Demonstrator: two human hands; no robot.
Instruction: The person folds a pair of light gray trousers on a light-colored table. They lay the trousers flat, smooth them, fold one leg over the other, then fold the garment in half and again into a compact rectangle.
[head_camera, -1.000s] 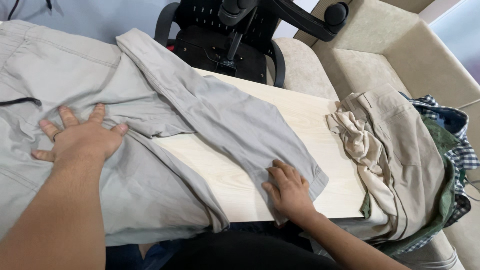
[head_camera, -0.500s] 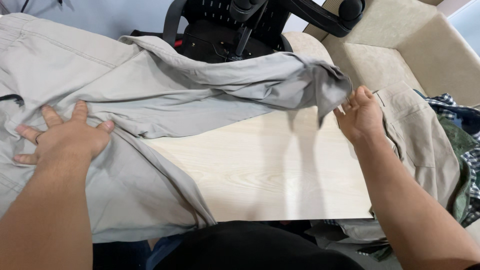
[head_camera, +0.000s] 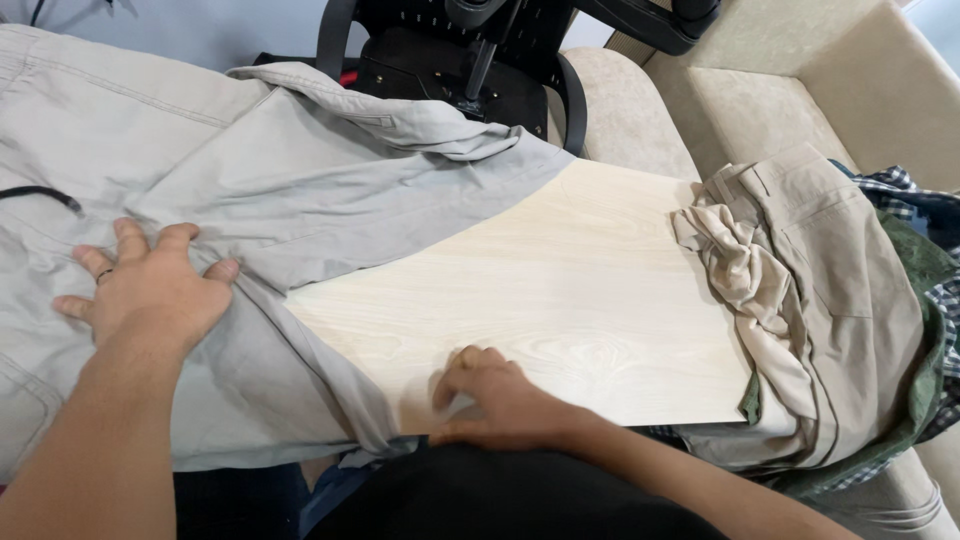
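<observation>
A light grey garment (head_camera: 290, 190) lies spread over the left half of a pale wooden table (head_camera: 600, 290), with one part folded back toward the far edge. My left hand (head_camera: 150, 285) presses flat on it, fingers spread, a ring on one finger. My right hand (head_camera: 495, 395) rests near the table's front edge, next to the garment's lower hem, with fingers curled onto the wood and nothing clearly in its grip.
A heap of clothes lies at the table's right end: beige trousers (head_camera: 810, 290) on top, a green piece and a checked shirt (head_camera: 925, 215) beneath. A black office chair (head_camera: 470, 60) stands behind the table, a beige sofa (head_camera: 790, 90) at the back right.
My right hand swung the grey flap up and over to the far left, let it go, and came back to the front edge. My left hand stayed pressed on the garment.
</observation>
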